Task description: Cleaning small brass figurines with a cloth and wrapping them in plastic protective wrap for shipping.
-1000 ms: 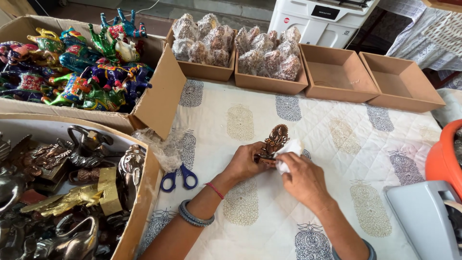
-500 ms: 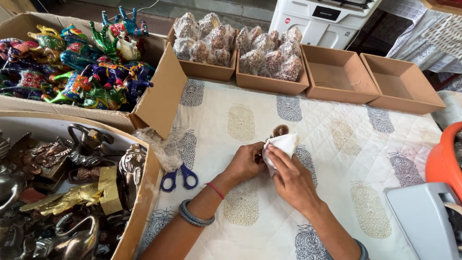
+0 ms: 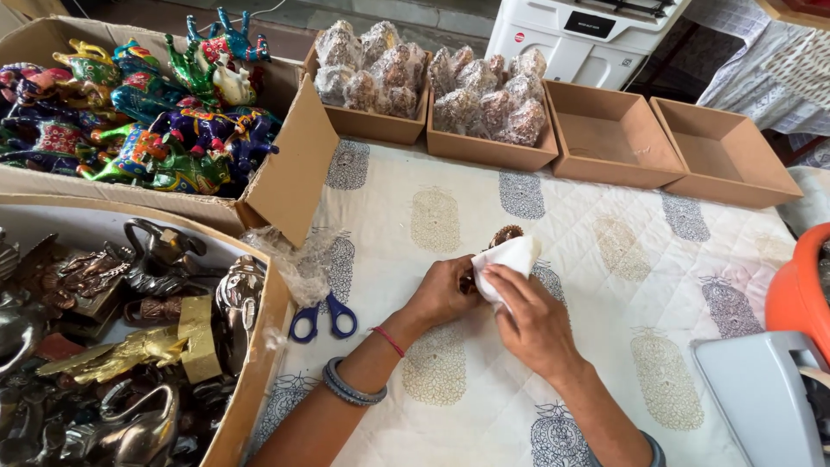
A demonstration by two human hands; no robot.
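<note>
Since a second ago, the white wrapping sheet (image 3: 508,259) has been drawn up over the small dark metal figurine (image 3: 504,235), which was then fully exposed; only its far tip is now seen above the sheet.

Item: figurine, held just above the middle of the tabletop (image 3: 605,285), which is covered by a cream quilted cloth printed with grey and ochre motifs.

Left hand (image 3: 445,292): closed around the near-left side of the figurine, fingers curled.

Right hand (image 3: 532,324): fingers pressed on the wrapping sheet, grasping it against the figurine.

Near left of the hands: blue-handled scissors (image 3: 322,316), lying flat beside a crumpled clear plastic scrap (image 3: 290,259).

Left edge: cardboard box of dark brass-coloured figures (image 3: 104,346); farther left, a second cardboard box of brightly painted animal figures (image 3: 138,121).

Far side, left to right: two shallow cardboard trays of plastic-wrapped pieces (image 3: 367,69) (image 3: 493,95), then two empty trays (image 3: 609,134) (image 3: 722,156).

Right edge: orange vessel (image 3: 800,290), partly seen, with a grey device (image 3: 756,398) near it.
</note>
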